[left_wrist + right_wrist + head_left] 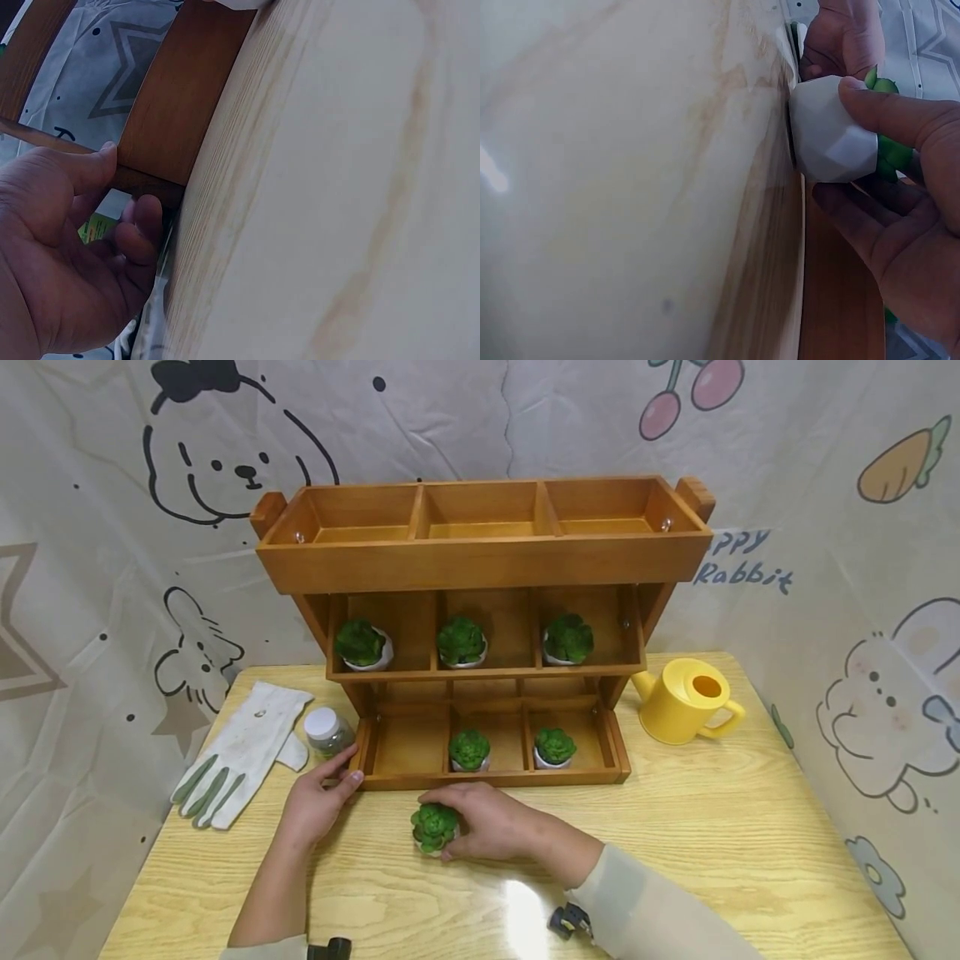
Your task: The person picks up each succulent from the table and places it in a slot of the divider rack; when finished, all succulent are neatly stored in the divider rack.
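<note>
My right hand (491,820) holds a small potted succulent (435,828) just in front of the wooden shelf (483,564). In the right wrist view its faceted white pot (832,131) sits between thumb and fingers, close to the tabletop. At the shelf's lower left corner, my left hand (318,797) grips the wooden edge, thumb on the front and fingers curled at the side (86,247). Similar succulents stand in the bottom tier's middle (470,750) and right (555,747) compartments. Three more, including a left one (363,644), fill the middle tier. The bottom left compartment holds nothing.
Left of the shelf stand a white-lidded jar (326,731), close to my left fingers, and a pair of gloves (243,752). A yellow watering can (684,702) is to its right. Patterned fabric (465,418) hangs behind the wood-grain table (720,843).
</note>
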### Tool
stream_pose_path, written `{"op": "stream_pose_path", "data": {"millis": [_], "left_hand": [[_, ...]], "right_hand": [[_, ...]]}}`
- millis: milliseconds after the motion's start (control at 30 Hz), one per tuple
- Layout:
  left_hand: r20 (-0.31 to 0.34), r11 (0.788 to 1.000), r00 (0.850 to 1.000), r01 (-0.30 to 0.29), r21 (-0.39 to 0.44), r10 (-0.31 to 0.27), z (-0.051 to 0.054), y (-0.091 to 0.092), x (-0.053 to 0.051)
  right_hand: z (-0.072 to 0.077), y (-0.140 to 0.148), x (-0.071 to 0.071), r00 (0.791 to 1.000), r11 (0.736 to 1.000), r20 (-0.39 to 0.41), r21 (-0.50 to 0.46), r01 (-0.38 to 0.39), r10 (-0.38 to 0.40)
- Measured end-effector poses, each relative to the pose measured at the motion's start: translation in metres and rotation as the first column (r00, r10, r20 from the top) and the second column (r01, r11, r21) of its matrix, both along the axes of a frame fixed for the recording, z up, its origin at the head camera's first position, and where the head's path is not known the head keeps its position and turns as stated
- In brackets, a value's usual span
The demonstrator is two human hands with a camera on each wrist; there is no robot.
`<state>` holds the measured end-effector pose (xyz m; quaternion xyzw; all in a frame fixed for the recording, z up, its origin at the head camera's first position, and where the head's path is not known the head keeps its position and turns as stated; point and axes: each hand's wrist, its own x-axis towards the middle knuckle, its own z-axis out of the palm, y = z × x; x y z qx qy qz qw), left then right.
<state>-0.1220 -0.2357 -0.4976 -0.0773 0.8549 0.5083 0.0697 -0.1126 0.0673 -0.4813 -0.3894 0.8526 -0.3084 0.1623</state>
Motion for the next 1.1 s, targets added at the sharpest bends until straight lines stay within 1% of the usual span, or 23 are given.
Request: {"op": "stream_pose_path", "data": {"millis": [333, 567, 733, 933, 1100], "left_hand": [[0.008, 1.000, 1.000, 0.001, -0.026, -0.001, -0.002, -0.001, -0.001], [0.012, 1.000, 1.000, -0.009, -0.027, 0.010, -0.002, 0.000, -0.001], [-0.004, 0.999, 1.000, -0.018, -0.036, 0.018, 0.000, 0.001, 0.000], [-0.004, 0.999, 1.000, -0.018, -0.035, 0.018, 0.000, 0.001, 0.000], [-0.005, 0.999, 1.000, -0.017, -0.032, 0.017, 0.001, 0.001, -0.001]], "right_hand": [[0.008, -0.005, -0.003, 0.999, 1.000, -0.052, -0.016, 0.002, -0.003], [0.015, -0.009, -0.007, 0.999, 1.000, -0.045, -0.014, 0.027, -0.027], [0.021, -0.011, -0.010, 0.999, 0.999, -0.035, -0.025, 0.026, -0.027], [0.026, -0.015, -0.016, 0.997, 0.998, -0.075, -0.056, 0.031, -0.035], [0.029, -0.019, -0.021, 0.995, 0.997, -0.080, -0.061, 0.054, -0.059]]}}
